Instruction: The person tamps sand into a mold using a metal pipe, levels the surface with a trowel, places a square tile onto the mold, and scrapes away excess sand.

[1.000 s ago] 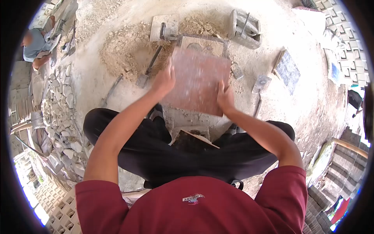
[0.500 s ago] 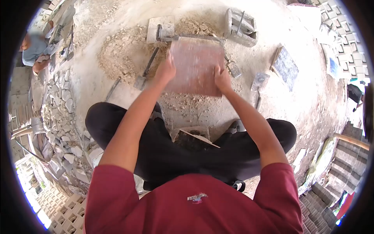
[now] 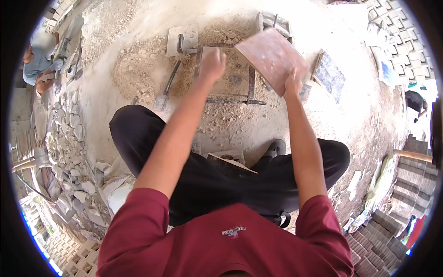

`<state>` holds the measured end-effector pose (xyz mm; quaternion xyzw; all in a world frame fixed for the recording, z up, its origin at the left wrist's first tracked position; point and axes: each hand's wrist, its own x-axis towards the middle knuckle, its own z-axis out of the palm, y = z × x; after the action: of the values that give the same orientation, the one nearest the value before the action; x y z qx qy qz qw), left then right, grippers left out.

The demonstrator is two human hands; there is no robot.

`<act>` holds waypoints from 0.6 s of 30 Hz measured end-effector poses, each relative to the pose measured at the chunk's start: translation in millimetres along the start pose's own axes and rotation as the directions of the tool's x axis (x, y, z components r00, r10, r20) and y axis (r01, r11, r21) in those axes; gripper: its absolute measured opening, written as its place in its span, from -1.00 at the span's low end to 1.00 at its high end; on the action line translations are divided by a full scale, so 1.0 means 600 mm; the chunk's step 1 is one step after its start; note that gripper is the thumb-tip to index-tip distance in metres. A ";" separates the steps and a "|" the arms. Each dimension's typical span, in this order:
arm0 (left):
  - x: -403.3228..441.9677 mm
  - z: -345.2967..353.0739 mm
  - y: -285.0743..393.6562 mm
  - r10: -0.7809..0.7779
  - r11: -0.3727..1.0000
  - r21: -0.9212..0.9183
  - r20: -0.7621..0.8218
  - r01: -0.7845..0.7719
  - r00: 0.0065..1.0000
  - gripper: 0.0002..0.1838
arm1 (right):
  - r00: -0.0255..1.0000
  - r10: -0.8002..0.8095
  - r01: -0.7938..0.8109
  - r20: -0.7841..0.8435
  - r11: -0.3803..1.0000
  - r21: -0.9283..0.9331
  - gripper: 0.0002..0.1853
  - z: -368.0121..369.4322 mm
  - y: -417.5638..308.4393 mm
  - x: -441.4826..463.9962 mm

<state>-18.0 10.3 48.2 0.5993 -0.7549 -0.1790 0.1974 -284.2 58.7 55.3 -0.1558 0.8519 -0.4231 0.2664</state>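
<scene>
My right hand [image 3: 292,84] grips the near right edge of a flat, square reddish board [image 3: 273,57], held tilted off to the right. Over a dark rectangular metal frame [image 3: 252,83] on the ground is my left hand [image 3: 213,65], apart from the board. Motion smears its fingers, so their closure is unclear. Inside the frame lies a dusty, light-brown flat surface [image 3: 234,76]. A bar with a pointed end [image 3: 235,100] runs along the frame's near side.
Left of the frame are a trowel [image 3: 162,98], a float with a handle [image 3: 177,42] and loose crumbly material [image 3: 134,74]. A concrete block [image 3: 265,22] and a speckled slab [image 3: 329,76] lie to the right. Another person [image 3: 39,62] sits far left, near stone rubble [image 3: 69,124].
The reddish board has moved off the frame to the right and turned, now in my right hand only. My left hand has let go of it and moved right, over the uncovered frame.
</scene>
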 end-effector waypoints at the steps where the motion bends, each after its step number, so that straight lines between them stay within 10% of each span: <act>1: -0.006 0.036 0.000 0.010 1.000 0.024 0.010 -0.011 1.000 -0.35 | 0.998 0.038 -0.039 -0.046 0.999 -0.028 0.08 -0.004 0.012 -0.002; 9: -0.101 0.131 0.064 0.353 0.889 0.285 0.070 -0.358 0.933 -0.28 | 0.929 0.247 -0.158 -0.274 0.938 0.309 -0.08 -0.030 0.153 0.039; 13: -0.107 0.110 0.043 0.365 0.866 0.323 0.112 -0.381 0.924 -0.29 | 0.989 -0.076 0.023 0.126 0.925 0.380 -0.43 0.023 0.261 0.136; 18: -0.126 0.096 -0.029 0.386 0.859 0.331 0.085 -0.391 0.919 -0.32 | 0.890 0.199 -0.354 0.410 0.869 0.346 -0.61 0.033 0.208 0.065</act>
<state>-17.3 82.4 -16.4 0.4584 -0.8810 -0.0066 0.1167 -309.1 100.9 -67.8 -0.0458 0.6932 -0.5132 0.5039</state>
